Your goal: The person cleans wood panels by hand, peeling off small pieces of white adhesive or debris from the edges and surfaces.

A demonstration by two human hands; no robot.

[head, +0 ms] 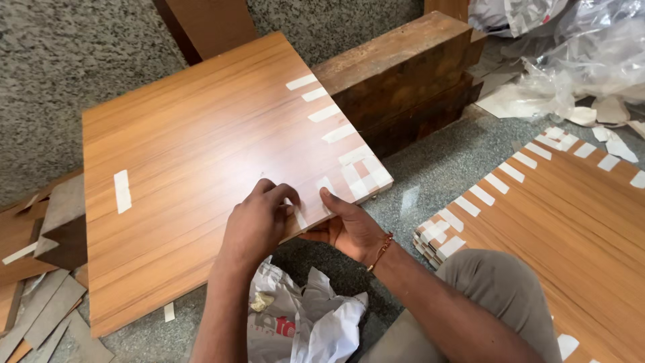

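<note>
**Both hands on the near edge of the taped laminate panel**

Nearest to me I see a crumpled white plastic bag [306, 323] on the speckled grey stone floor [430, 175], between my forearms, and my grey-clad knee [497, 296] low on the right.

Just beyond it, my left hand [259, 225] curls over the near edge of the large square wood-grain laminate panel [201, 168], fingers bent down onto its top face. My right hand [349, 225], with a thin red-and-gold bracelet [381, 252] at the wrist, grips the same edge from below, thumb pressed on top beside a short strip of white tape [299, 218]. Both hands are closed on the panel, close together, near its right corner.

The panel lies tilted, its far right corner resting against a dark brown wooden block [403, 74]. White tape strips [339, 133] line its right edge, and one lone strip [121, 191] sits near the left edge.

To the right, a second stack of wood-grain sheets [571, 215] carries similar tape. On the left lie grey and brown offcuts [47, 296]. Farthest off, at top right, are clear crumpled plastic wrappings [584, 54].
</note>
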